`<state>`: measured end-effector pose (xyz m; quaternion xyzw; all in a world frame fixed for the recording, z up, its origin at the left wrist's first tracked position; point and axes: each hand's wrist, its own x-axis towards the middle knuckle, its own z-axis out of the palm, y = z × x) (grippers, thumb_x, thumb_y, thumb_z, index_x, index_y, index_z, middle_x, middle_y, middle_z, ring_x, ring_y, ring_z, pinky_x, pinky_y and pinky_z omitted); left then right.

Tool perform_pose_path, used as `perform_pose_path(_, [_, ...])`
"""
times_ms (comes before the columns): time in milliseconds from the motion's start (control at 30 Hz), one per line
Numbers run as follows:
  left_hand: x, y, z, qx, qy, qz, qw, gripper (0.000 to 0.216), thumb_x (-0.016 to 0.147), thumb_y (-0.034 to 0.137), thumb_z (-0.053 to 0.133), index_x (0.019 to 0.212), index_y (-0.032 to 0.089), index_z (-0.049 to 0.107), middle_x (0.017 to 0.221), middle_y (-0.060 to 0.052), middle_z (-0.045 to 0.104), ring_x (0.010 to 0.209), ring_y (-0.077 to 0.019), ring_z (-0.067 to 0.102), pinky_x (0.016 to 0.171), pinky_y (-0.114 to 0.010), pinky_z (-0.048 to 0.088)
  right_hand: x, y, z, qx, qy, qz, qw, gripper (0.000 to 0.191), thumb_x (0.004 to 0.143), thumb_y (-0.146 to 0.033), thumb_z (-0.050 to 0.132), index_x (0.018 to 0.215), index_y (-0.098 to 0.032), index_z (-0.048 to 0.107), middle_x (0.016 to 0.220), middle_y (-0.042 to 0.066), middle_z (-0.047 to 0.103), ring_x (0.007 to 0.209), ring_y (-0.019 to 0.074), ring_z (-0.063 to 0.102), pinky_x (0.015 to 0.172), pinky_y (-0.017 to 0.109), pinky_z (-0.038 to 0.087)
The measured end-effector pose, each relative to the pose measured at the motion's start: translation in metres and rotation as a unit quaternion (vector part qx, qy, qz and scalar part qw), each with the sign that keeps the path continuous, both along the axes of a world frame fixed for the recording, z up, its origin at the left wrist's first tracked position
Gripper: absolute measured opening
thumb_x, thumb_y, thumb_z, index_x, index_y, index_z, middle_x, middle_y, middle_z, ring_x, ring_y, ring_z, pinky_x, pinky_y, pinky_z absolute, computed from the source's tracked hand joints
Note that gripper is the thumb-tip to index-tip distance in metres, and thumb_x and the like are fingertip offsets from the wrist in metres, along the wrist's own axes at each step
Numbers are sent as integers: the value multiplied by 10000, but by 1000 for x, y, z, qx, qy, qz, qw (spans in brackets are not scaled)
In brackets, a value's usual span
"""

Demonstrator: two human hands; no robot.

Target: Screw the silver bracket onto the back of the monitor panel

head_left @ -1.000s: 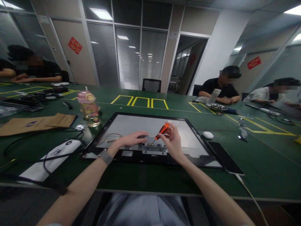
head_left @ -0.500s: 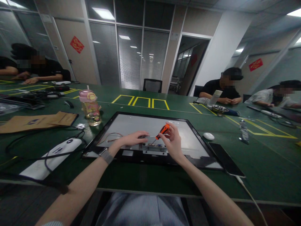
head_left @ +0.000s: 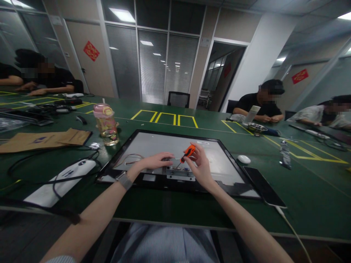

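Panel flat by the desk's near edge, likely for reach, my right fingers pinch the orange screwdriver slanting down toward the metal bracket, left fingers, grip unclear, by its left end, probably steadying.

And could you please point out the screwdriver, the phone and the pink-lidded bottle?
Screwdriver (head_left: 188, 153), head view: its orange handle.
Phone (head_left: 264, 187), head view: its dark face.
Pink-lidded bottle (head_left: 106, 125), head view: its patterned side.

Red door signs, characters too blurred
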<state>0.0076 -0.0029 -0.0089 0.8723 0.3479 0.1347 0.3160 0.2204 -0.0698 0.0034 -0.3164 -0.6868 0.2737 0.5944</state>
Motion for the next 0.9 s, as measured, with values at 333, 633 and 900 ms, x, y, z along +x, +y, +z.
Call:
perform_pose_path(333, [-1,0,-2,-4,-3,9,1000,540,855,586,433,1279,256,476,1400,-27,430,1301,-221,364,1094,-328,237,2,0,10,19,-8,41,999,323,814,-242,610,1129,-275,546,1074,57,559,963,183,601,906,393,500])
perform_pose_path(633, [0,-1,-1,-3,10,19,1000,559,855,574,441,1286,219,473,1427,-51,395,1322,-231,340,1108,-334,220,5,-3,14,-6,0,82,997,365,889,-255,501,1250,-272,447,1167,90,594,1065,208,604,965,448,458])
perform_pose_path(900, [-1,0,-2,-2,11,11,1000,560,854,601,418,1287,249,467,1420,-27,406,1313,-219,348,1097,-321,230,8,2,15,-1,6,18,1000,324,793,-260,638,1111,-264,574,1008,51,631,920,184,631,853,378,533])
